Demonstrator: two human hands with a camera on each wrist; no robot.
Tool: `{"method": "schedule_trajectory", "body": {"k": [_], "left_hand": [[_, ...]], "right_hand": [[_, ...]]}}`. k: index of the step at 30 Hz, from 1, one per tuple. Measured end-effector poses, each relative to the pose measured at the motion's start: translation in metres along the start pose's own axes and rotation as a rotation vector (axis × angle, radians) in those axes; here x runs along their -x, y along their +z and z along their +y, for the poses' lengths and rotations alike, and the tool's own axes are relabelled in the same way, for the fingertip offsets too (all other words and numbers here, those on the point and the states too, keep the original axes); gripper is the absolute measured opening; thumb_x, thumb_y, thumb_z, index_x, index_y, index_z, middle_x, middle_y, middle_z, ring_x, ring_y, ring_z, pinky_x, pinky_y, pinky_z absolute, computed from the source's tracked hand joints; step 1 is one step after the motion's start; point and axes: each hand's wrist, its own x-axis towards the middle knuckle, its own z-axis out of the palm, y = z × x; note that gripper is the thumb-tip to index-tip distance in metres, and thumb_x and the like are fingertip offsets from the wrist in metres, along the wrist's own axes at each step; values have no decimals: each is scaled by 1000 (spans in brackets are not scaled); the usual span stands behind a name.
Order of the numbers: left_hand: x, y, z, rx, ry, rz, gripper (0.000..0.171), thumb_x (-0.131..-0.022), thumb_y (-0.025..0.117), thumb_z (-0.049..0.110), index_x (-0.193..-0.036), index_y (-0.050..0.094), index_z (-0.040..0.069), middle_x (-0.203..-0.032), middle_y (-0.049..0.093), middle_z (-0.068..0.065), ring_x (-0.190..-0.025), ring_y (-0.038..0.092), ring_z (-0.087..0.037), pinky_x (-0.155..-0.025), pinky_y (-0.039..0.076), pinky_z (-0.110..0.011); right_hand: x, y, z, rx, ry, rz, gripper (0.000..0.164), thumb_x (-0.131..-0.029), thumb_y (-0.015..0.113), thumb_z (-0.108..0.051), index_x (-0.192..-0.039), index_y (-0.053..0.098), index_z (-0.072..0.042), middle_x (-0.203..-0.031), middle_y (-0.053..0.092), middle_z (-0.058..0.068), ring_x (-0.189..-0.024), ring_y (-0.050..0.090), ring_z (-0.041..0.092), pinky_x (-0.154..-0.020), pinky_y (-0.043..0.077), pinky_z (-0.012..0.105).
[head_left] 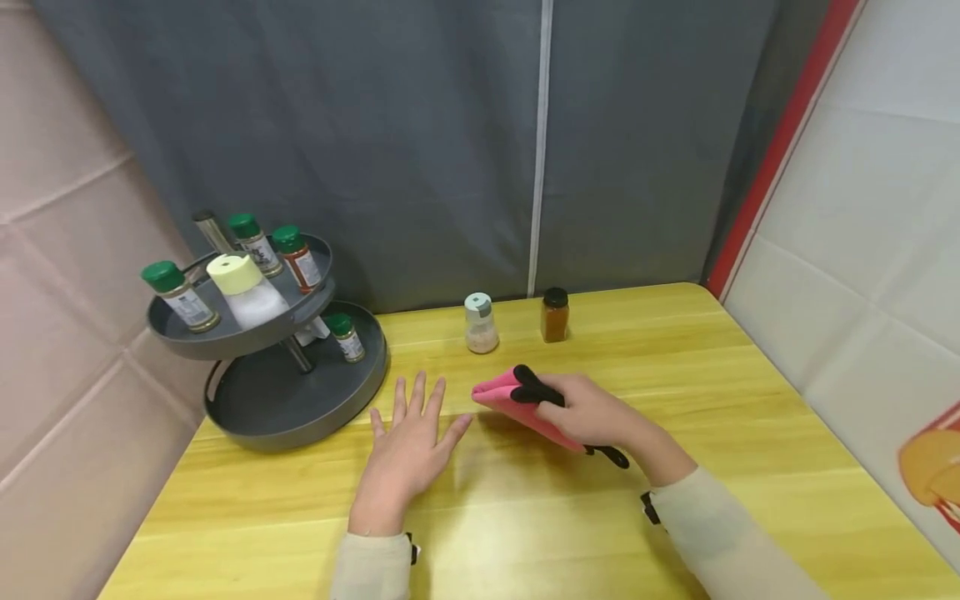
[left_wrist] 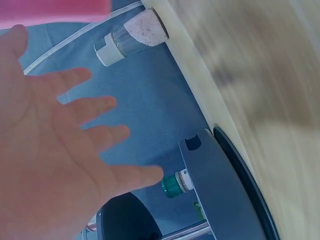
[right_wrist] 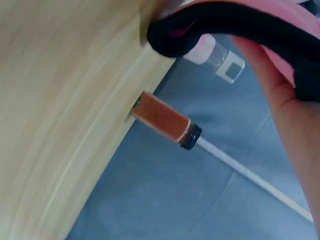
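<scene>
Head view: the left hand [head_left: 408, 446] has its fingers spread wide and holds nothing. Near it, the right hand [head_left: 588, 410] grips a folded pink pad with black trim [head_left: 525, 412], maybe a pot holder. The pad sits right inside that grip. Its pink tip sticks out on the left, toward the left hand, and a black loop [head_left: 618, 458] pokes out on the near side of the grip.

I think the picking-up part is done, since the shadow below makes the pad look lifted off the wooden table [head_left: 517, 533]. It is not yet opened out or put down.

Left of the grip, past the left hand, is a two-tier gray spice rack [head_left: 262, 396]. One little green-lidded jar [head_left: 350, 343] is on its bottom tier. Up top are three more green-lidded jars and a yellow-lidded shaker [head_left: 258, 304].

Beyond the grip, a black-lidded spice jar [head_left: 555, 321] stands on the table. A clear shaker with a pale lid [head_left: 481, 332] is to its left. Behind everything hangs a dark gray curtain [head_left: 375, 167].
</scene>
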Motion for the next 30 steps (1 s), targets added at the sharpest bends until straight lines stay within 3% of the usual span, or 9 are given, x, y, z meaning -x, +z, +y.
{"method": "schedule_trajectory", "body": {"k": [6,9,12,16,19,25,30], "left_hand": [[-1,3,2,31,20,-16,92,-92,18,83,-162,23,23,-169,8,-10,-155,2,-37,-117,8,-69],[0,3,2,40,20,-17,89,-94,23,80,-162,24,22,-169,10,-10,-154,5,-37,-118,11,-67],[1,4,4,46,32,-17,86,-97,28,76,-162,25,21,-169,12,-10,-154,6,-37,-118,14,-66],[-1,5,8,49,57,-6,86,-96,27,77,-162,26,21,-169,12,-10,-154,9,-35,-119,17,-64],[-2,6,10,45,66,10,88,-95,23,79,-162,26,20,-168,13,-10,-154,12,-35,-119,19,-61],[-4,8,15,29,78,35,80,-100,33,70,-161,29,18,-167,18,-12,-153,18,-36,-119,23,-57],[-10,9,20,-29,96,54,76,-101,39,66,-160,32,19,-166,23,-13,-152,22,-36,-117,27,-58]], "right_hand": [[8,-19,6,-256,80,143,24,-102,53,-17,-120,63,-5,-103,62,11,-91,57,27,-80,48,39],[9,-22,7,-511,177,176,28,-103,51,-17,-121,57,3,-100,57,13,-89,57,26,-79,49,36],[10,-25,7,-793,276,203,37,-103,47,-18,-131,46,7,-106,52,12,-92,56,22,-81,50,32],[13,-30,11,-1110,356,250,54,-105,44,-20,-151,22,-2,-129,43,8,-109,50,17,-92,50,28],[16,-33,15,-1271,388,261,59,-104,48,-19,-153,17,-9,-137,38,6,-115,48,17,-97,48,28],[19,-34,23,-1383,439,260,54,-99,63,-14,-142,31,-14,-135,50,6,-117,56,18,-102,49,37],[22,-35,28,-1395,468,287,52,-98,65,-12,-139,34,-15,-132,57,4,-117,60,19,-102,50,38]]}}
